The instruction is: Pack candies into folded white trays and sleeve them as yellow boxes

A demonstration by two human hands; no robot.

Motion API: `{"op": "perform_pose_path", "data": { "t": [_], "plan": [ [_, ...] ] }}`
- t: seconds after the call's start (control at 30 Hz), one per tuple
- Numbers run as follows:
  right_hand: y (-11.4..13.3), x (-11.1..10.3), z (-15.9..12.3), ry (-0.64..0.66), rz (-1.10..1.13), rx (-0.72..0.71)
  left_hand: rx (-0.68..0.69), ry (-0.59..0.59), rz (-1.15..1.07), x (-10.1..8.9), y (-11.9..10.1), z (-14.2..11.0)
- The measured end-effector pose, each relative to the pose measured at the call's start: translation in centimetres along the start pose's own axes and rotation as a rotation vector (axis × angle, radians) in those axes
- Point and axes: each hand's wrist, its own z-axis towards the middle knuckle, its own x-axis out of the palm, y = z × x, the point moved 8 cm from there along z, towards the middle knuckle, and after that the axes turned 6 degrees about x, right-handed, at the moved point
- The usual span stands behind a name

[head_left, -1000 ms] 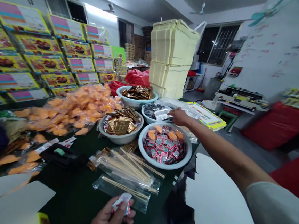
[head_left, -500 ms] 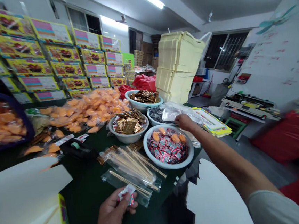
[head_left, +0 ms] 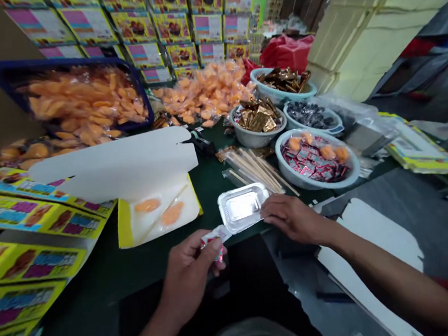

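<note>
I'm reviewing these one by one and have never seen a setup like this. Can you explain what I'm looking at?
There is no machine here: these are a person's own bare hands. Every picture comes from one camera worn on the head, looking forward and down. The left hand holds small printed packets; the right hand grips the edge of a shiny foil tray. On the dark green table sit an open box with two orange pieces inside, pale sticks, and four bowls, one filled with red packets.
</note>
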Motion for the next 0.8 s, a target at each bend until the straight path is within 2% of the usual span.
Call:
{"op": "perform_pose_path", "data": {
  "t": [0.1, 0.17, 0.23, 0.33, 0.43, 0.53, 0.63, 0.73, 0.8],
  "plan": [
    [1.1, 3.2, 1.6, 0.099, -0.041, -0.057, 0.079, 0.162, 0.309, -1.9, -3.9, -0.1],
    [1.3, 4.1, 2.3, 0.142, -0.09, -0.065, 0.181, 0.276, 0.563, -1.7, -6.1, 1.1],
    [1.6, 4.4, 2.9, 0.179, -0.108, -0.076, 0.278, 0.397, 0.817, -0.5, -7.4, 2.7],
    [2.2, 4.4, 3.2, 0.208, -0.075, -0.103, 0.307, 0.585, 1.126, 1.8, -7.0, 5.0],
    [2.2, 4.7, 3.5, 0.22, -0.051, -0.115, 0.228, 0.683, 1.347, 3.5, -5.3, 7.1],
    [2.0, 5.1, 3.7, 0.242, -0.039, -0.123, 0.159, 0.722, 1.447, 4.3, -4.0, 8.3],
    [1.7, 5.2, 4.0, 0.241, 0.002, -0.126, 0.146, 0.76, 1.472, 3.7, -3.7, 8.6],
    [1.3, 5.2, 4.0, 0.245, 0.027, -0.112, 0.202, 0.75, 1.455, 2.1, -5.1, 8.7],
    [1.0, 5.3, 3.9, 0.252, 0.037, -0.105, 0.258, 0.768, 1.37, 1.9, -6.3, 8.6]
  ]
}}
